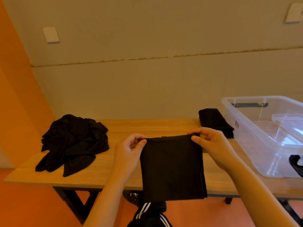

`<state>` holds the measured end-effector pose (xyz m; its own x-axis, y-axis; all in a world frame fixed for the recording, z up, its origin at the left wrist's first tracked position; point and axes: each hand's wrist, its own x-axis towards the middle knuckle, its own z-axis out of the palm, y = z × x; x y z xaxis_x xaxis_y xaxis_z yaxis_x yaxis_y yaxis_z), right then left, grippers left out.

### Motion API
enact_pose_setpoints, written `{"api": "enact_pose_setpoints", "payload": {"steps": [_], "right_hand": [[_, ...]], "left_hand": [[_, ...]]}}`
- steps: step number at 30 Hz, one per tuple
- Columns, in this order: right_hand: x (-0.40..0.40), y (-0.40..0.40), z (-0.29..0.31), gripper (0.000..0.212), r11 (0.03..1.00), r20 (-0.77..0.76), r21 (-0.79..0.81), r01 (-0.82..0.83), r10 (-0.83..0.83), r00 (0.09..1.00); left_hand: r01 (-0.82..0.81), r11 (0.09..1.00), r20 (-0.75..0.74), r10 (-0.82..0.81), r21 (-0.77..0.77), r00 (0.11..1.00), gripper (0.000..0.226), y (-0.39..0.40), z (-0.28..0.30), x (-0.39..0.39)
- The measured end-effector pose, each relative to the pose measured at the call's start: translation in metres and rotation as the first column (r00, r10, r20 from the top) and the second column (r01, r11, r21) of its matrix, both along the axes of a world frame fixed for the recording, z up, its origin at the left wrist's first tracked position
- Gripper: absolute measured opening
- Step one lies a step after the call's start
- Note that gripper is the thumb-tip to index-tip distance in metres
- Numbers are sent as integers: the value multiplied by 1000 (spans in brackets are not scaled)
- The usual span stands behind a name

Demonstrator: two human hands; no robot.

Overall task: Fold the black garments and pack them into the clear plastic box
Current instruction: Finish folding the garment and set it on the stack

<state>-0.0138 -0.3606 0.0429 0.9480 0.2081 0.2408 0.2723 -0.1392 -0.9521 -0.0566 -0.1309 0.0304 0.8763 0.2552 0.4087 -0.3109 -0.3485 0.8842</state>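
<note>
Here the black garment (172, 167) hangs as a folded rectangle between the two hands, above the near edge of the wooden table (147, 126). The left hand (129, 153) pinches its upper left corner, thumb on the near face and the other fingers curled behind the top edge. The right hand (211, 145) pinches the upper right corner the same way, thumb in front, fingers wrapped over the fold. The top edge runs nearly level from one hand to the other, and the cloth drops straight down past the table's front edge, its lower end in front of the person's striped dark trousers (147, 213).

One garment is held. One loose heap of black garments (73, 141) lies on the left part of the table, well apart from the left hand; how many pieces are in it cannot be told. One neat stack of folded black garments (214, 122) sits at the far right of the table, just behind the right hand and just beside the clear plastic box (255, 128); the layers are too dark to count. One box stands on the right end of the table, open at the top, with what looks like a clear lid (288, 123) lying inside it and no black cloth visible in it.
</note>
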Motion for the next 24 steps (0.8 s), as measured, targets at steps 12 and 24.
{"api": "enact_pose_setpoints", "payload": {"steps": [12, 24], "right_hand": [[138, 45, -73, 19, 842, 28, -501, 198, -213, 977], [143, 44, -88, 27, 717, 210, -581, 385, -325, 922]], "left_hand": [[-96, 968, -315, 168, 230, 934, 13, 16, -68, 141], [-196, 936, -283, 281, 294, 917, 23, 16, -74, 145]]}}
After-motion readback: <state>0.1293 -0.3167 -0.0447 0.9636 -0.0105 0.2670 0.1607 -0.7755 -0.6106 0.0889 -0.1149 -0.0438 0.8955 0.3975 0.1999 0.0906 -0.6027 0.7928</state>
